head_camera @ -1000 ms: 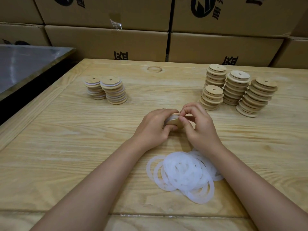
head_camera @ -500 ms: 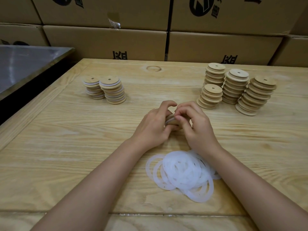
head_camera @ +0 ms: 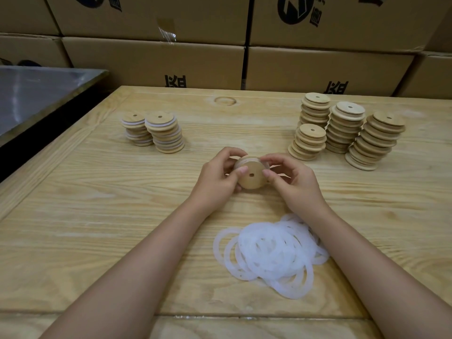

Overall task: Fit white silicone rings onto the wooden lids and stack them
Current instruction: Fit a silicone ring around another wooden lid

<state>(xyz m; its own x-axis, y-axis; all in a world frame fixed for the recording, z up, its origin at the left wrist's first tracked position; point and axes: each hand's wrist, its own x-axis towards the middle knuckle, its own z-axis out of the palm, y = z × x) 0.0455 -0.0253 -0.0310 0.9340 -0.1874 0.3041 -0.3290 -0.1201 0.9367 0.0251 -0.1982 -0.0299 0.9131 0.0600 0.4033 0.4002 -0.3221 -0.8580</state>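
Having been turned face-on, the round wooden lid (head_camera: 252, 176) is pinched between left hand (head_camera: 215, 178) and right hand (head_camera: 293, 182), its white silicone ring (head_camera: 245, 159) mostly hidden.

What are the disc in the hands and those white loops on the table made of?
The disc looks like pale, matte wood: faint grain, small centre hole. The loops look like translucent white silicone or soft rubber: thin, milky, lying limp and overlapping in a heap.
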